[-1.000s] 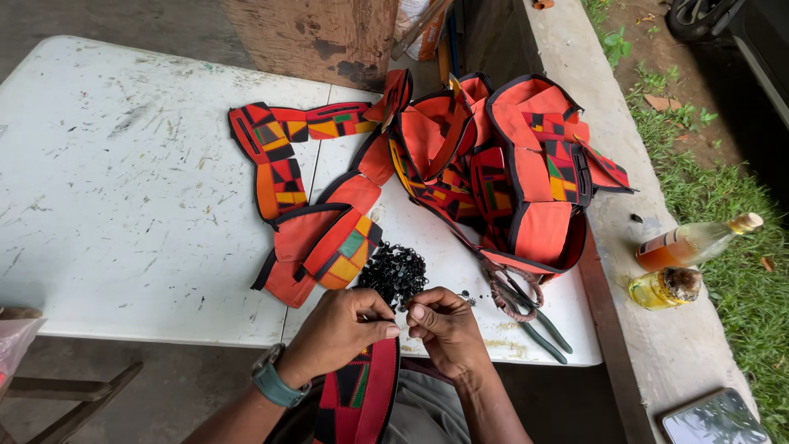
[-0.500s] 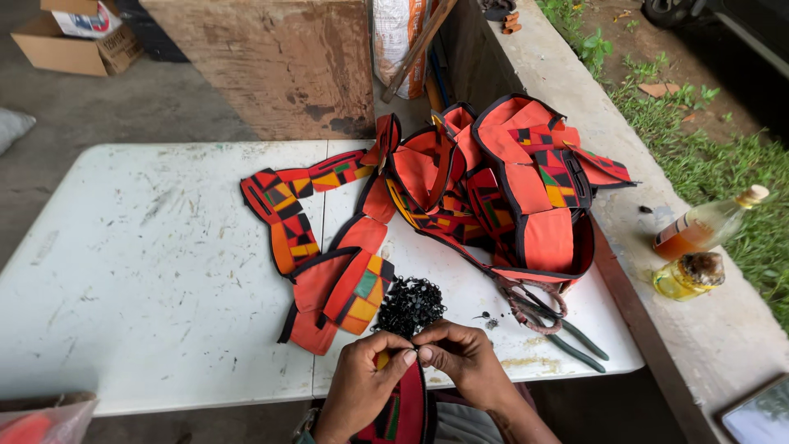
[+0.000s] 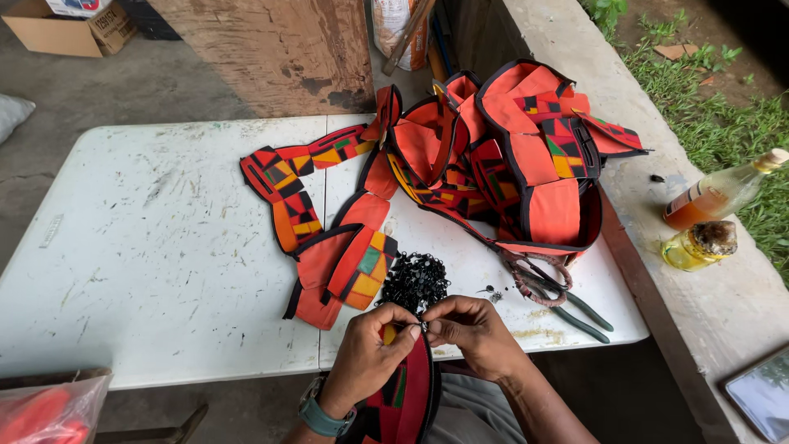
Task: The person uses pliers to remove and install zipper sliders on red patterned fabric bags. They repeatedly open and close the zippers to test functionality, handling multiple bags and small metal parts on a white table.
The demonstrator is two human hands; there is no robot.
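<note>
Between my two hands I pinch a tiny dark fastener (image 3: pixel 424 326), too small to make out clearly; it may be a snap or eyelet. I press it against the edge of a red fabric piece with black binding and bright patchwork (image 3: pixel 408 386) that lies across my lap, just under my hands at the near edge of the table. My left hand (image 3: pixel 371 349), with a teal watch at the wrist, is closed, thumb and forefinger gripping the fabric edge and the small part. My right hand (image 3: pixel 470 333) is also closed, fingertips pinched on the same part from the other side.

I judge that I am fixing the fastener onto the strap edge. The next move calls for steady fingertip pressure and exact alignment.

Just beyond my fingertips sits a small heap of black fasteners (image 3: pixel 415 281) on the scuffed white folding table (image 3: pixel 156 247). Beyond my right hand lie scissors and pliers with dark green handles (image 3: pixel 552 294). Farther off are more red-orange patchwork bag pieces (image 3: pixel 501 156), piled and spread out. To my right, on a concrete ledge, stand a bottle of amber liquid (image 3: pixel 717 194) and a small jar of yellow oil (image 3: pixel 699 245). Nothing blocks my hands.
</note>
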